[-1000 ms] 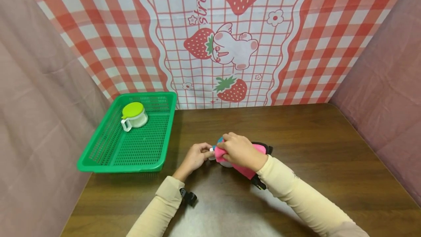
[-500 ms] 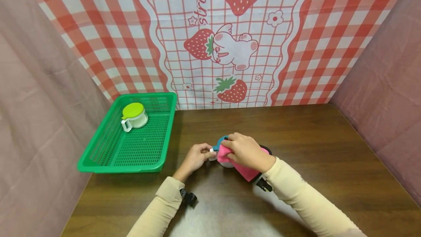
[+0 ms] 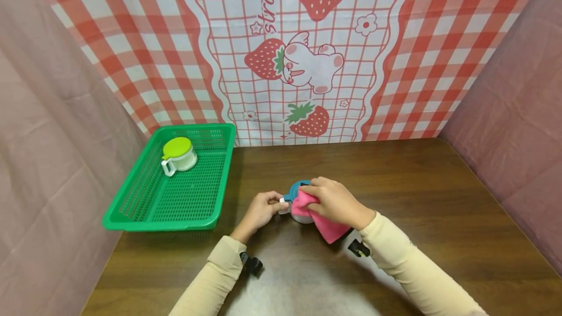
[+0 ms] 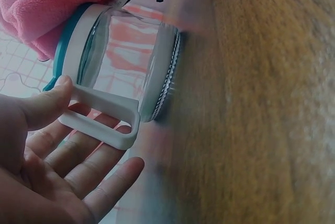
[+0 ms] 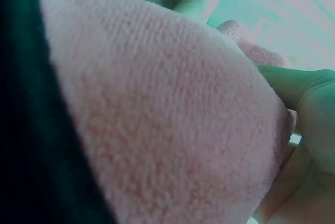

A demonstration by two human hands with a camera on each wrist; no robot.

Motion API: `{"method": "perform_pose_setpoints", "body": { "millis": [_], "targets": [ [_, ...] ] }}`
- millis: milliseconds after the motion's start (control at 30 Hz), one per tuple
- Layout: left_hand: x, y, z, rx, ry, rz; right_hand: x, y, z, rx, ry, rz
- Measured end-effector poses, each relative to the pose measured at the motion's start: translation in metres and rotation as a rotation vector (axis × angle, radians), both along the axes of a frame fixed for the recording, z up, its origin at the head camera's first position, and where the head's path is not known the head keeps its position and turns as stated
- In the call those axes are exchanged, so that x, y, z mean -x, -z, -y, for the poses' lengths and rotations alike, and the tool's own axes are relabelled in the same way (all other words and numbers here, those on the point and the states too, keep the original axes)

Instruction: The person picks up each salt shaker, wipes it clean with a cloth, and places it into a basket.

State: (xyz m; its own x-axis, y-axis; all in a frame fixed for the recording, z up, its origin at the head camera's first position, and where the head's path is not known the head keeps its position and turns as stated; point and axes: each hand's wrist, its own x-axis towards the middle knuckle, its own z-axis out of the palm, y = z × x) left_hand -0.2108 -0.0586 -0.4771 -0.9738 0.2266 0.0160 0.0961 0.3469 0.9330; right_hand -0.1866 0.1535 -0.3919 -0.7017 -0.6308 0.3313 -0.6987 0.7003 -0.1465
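Note:
A glass jar [image 4: 125, 51] with a blue lid [image 3: 296, 190] and a white handle [image 4: 104, 116] stands upright on the table. My left hand [image 3: 260, 212] pinches that handle, thumb on top and fingers beneath. A pink cloth [image 3: 327, 228] with a dark edge is bunched in my right hand [image 3: 335, 202], which holds it against the lid and side of the jar. The cloth covers part of the lid and fills most of the right wrist view, where the jar is nearly all hidden.
To the left, a green plastic basket [image 3: 221, 194] holds a similar jar with a lime-green lid [image 3: 177, 147]. The wooden table [image 3: 421, 194] meets a strawberry-print checked cloth [image 3: 395, 77] at the back. Plain curtains hang on both sides.
My right hand has slid a little to the right with the pink cloth, uncovering more of the blue lid. The left hand keeps its place on the handle.

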Motion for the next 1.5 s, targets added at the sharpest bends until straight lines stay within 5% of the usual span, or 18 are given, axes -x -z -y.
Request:
{"method": "perform_pose_setpoints", "body": {
  "millis": [500,1167,1500],
  "targets": [
    [-0.003,0.000,-0.001,-0.006,-0.010,-0.028,0.001,0.010,-0.014,0.179,0.010,-0.043],
    [-0.006,0.001,-0.006,0.006,-0.068,-0.016,0.002,0.013,-0.036,0.153,0.055,0.009],
    [-0.006,0.004,-0.001,-0.019,-0.013,-0.136,0.003,0.013,-0.054,0.139,0.093,0.034]
  ]
}}
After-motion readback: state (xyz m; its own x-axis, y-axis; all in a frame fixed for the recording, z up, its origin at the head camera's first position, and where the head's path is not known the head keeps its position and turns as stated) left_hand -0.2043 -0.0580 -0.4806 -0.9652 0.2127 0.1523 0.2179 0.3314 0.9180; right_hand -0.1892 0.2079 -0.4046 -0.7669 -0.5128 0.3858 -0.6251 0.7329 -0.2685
